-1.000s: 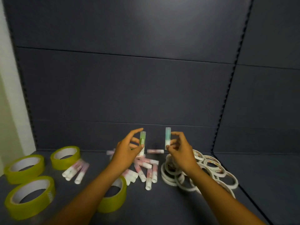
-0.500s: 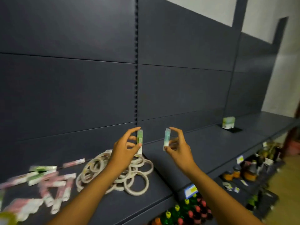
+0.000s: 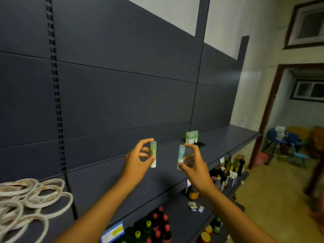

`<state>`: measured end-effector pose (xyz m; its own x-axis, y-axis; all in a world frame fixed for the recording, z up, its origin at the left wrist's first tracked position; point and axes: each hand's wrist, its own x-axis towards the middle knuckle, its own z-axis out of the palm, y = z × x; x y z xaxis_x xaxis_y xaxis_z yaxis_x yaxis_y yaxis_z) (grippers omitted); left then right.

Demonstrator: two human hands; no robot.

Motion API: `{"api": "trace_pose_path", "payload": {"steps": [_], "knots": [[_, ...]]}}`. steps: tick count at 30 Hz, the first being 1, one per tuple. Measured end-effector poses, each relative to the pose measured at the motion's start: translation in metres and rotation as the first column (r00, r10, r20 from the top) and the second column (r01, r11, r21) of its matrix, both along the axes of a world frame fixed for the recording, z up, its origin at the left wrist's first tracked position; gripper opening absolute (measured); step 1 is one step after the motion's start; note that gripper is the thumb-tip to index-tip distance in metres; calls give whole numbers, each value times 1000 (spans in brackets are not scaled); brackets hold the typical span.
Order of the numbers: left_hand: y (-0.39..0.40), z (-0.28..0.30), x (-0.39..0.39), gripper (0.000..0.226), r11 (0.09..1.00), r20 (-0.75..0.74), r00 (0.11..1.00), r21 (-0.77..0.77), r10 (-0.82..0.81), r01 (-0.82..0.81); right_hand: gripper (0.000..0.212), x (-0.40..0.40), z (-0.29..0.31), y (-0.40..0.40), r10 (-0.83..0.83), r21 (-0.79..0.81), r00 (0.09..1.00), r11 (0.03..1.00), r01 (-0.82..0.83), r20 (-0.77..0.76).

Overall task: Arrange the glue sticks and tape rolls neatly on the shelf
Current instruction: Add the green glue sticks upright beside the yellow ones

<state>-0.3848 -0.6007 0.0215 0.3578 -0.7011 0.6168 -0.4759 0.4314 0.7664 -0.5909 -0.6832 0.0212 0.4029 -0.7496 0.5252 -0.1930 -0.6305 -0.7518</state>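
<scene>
My left hand (image 3: 135, 165) pinches an upright green-capped glue stick (image 3: 153, 154) between thumb and forefinger. My right hand (image 3: 193, 165) pinches a teal-capped glue stick (image 3: 180, 156) the same way, tilted slightly. Both are held in the air above the dark shelf (image 3: 108, 183). Further right on the shelf stand several upright green glue sticks (image 3: 192, 136) in a small group. A heap of thin white tape rolls (image 3: 26, 202) lies on the shelf at the far left.
A dark back panel (image 3: 114, 93) rises behind the shelf. Lower shelves hold bottles with coloured caps (image 3: 154, 223) and price tags (image 3: 112, 232). At the right, a tan floor and a doorway (image 3: 273, 111) with furniture beyond.
The view has swung right along the shelf. The yellow tape rolls and loose glue sticks have left the frame. Both hands still hold their glue sticks, now nearer the standing group.
</scene>
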Motion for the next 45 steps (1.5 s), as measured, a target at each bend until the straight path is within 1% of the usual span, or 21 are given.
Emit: {"api": "trace_pose_path", "payload": {"steps": [3, 8, 13, 17, 21, 23, 25, 28, 30, 34, 39, 43, 45], "knots": [[-38, -4, -27, 55, 998, 18, 998, 28, -53, 53, 58, -29, -5, -32, -38, 17, 999, 999, 38, 26], [-107, -4, -51, 53, 995, 47, 995, 43, -90, 88, 57, -62, -15, -92, -87, 42, 994, 996, 84, 69], [-189, -12, -70, 55, 991, 53, 990, 42, -132, 129, 55, -82, -25, -159, -132, 43, 989, 991, 130, 59], [-261, -16, -82, 52, 986, 56, 985, 32, -165, 163, 56, -94, -28, -227, -178, 25, 984, 984, 177, 17], [-336, -3, -84, 53, 989, 31, 988, 6, -150, 150, 58, -100, -8, -303, -210, -17, 977, 978, 209, -41], [-370, 2, -83, 55, 988, 18, 988, -11, -153, 153, 59, -96, -2, -336, -236, -31, 971, 971, 235, -27], [-399, 4, -81, 54, 989, 10, 989, -6, -145, 145, 59, -92, -5, -363, -231, -46, 973, 972, 230, -24], [-426, -2, -82, 52, 992, 6, 993, 24, -120, 120, 57, -86, -18, -398, -204, -31, 977, 979, 202, -68], [-440, -6, -79, 52, 993, 36, 992, 29, -119, 118, 56, -81, -21, -423, -188, -33, 980, 982, 186, -71], [-463, -5, -60, 51, 998, 47, 998, 45, -35, 33, 53, -63, -23, -469, -144, -53, 989, 989, 141, -44], [-479, -8, -45, 51, 991, 67, 991, 61, 115, -119, 54, -28, -34, -525, -23, -79, 998, 997, 18, -60], [-482, -10, -38, 51, 953, 16, 955, 51, 297, -297, 55, -7, -53, -558, 64, -109, 993, 991, -75, -97], [-482, -12, -42, 51, 931, 8, 932, 55, 361, -361, 55, -5, -60, -571, 104, -136, 987, 983, -121, -126]]}}
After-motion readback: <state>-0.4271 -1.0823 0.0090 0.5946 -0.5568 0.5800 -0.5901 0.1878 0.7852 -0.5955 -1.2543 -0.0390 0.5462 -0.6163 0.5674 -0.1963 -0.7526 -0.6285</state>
